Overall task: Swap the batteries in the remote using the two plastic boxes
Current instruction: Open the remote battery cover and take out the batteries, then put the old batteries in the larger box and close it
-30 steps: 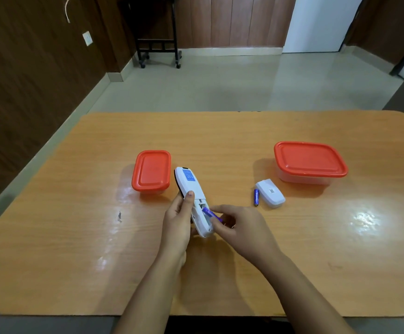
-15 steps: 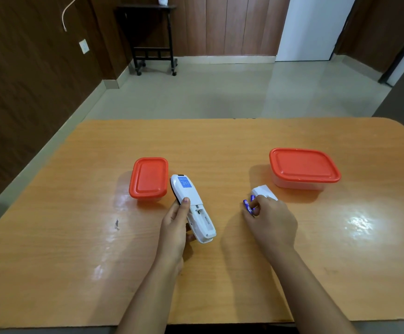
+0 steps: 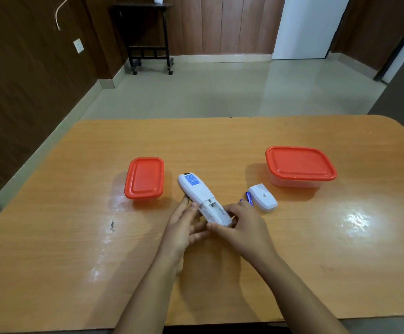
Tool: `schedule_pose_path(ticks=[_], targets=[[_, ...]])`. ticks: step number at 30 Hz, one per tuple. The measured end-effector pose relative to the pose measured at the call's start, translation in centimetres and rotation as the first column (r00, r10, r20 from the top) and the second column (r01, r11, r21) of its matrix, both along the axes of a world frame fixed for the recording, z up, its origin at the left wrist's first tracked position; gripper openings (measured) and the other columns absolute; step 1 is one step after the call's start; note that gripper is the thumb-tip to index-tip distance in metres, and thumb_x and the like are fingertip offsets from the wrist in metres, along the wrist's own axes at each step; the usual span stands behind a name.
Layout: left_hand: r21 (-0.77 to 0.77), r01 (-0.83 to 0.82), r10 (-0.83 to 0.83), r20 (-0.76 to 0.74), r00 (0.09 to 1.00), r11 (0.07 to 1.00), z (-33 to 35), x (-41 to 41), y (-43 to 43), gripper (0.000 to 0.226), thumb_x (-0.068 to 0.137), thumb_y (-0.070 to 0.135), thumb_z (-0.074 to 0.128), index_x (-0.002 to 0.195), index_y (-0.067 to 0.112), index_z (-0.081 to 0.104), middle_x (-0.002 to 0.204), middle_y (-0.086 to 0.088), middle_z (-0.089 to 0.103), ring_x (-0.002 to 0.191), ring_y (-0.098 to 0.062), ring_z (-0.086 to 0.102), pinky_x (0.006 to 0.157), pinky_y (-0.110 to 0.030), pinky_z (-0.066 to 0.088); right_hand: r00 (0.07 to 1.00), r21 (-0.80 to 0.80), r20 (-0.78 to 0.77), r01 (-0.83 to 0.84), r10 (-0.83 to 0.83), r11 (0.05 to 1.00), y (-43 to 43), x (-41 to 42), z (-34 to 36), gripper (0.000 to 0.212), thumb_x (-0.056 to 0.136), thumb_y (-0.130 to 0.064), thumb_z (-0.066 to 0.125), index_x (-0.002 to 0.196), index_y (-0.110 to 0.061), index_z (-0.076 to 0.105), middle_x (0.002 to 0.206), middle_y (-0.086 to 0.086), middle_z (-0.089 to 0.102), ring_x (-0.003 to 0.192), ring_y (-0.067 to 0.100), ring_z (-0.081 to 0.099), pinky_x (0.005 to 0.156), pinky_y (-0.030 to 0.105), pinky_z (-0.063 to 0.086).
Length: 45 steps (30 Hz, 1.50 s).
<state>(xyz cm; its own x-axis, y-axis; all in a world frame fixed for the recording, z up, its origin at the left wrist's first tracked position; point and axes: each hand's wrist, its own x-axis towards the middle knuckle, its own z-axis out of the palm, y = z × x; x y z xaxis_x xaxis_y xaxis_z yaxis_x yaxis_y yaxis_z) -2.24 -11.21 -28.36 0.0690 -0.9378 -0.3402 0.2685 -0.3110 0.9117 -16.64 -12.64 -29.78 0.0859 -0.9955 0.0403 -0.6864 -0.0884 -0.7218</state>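
Now both hands pinch the remote at table centre, left hand at nine o'clock, right hand at three; light, slick plastic, best held by its edges.

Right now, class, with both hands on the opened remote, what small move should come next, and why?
Probably open the small box: the remote bay looks empty, purple batteries lie beside its cover, and both boxes remain lidded. The right hand could let go.
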Motion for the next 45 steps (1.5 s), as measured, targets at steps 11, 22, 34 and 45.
schedule_pose_path(ticks=[11,22,34,45], targets=[[-0.09,-0.035,0.058,0.257,0.965,0.995,0.4,-0.4,0.1,0.037,0.099,0.023,0.043,0.136,0.024,0.045,0.106,0.003,0.069,0.089,-0.015,0.066,0.074,-0.028,0.047,0.941,0.009,-0.24,0.247,-0.237,0.969,-0.9,-1.7,-0.8,0.052,0.065,-0.056,0.074,0.099,-0.02,0.061,0.1,-0.003,0.057,0.086,0.017,0.061,0.069,0.03,0.046],[-0.109,0.017,0.014,0.272,0.962,0.994,0.0,-1.2,0.0,0.027,0.098,0.022,0.044,0.122,0.024,0.058,0.1,0.002,0.073,0.084,-0.013,0.065,0.07,-0.026,0.046,0.44,0.342,0.647,0.562,-0.623,0.753,-3.7,-8.4,-0.4,0.017,0.091,-0.031,0.057,0.091,-0.014,0.053,0.08,0.006,0.057,0.057,0.016,0.049,0.049,0.028,0.04],[-0.153,0.062,-0.026,0.229,0.973,0.986,0.3,-2.8,-0.4,0.024,0.097,0.02,0.046,0.117,0.024,0.06,0.102,0.003,0.073,0.08,-0.009,0.065,0.072,-0.025,0.046,0.302,0.372,0.563,0.739,-0.77,0.562,-8.7,-14.2,-0.2,0.048,0.079,-0.028,0.054,0.123,-0.011,0.044,0.089,0.013,0.065,0.05,0.019,0.054,0.047,0.031,0.042],[-0.19,0.476,-0.301,0.566,0.768,0.858,-2.4,-8.2,2.0,0.095,0.069,0.018,0.082,0.146,0.029,0.028,0.144,0.013,0.036,0.134,-0.008,0.036,0.11,-0.024,0.032,0.434,0.425,0.54,0.598,-0.721,0.679,3.1,-14.6,0.7,0.028,0.09,-0.015,0.052,0.116,-0.016,0.042,0.057,0.007,0.045,0.043,0.019,0.039,0.035,0.026,0.034]])
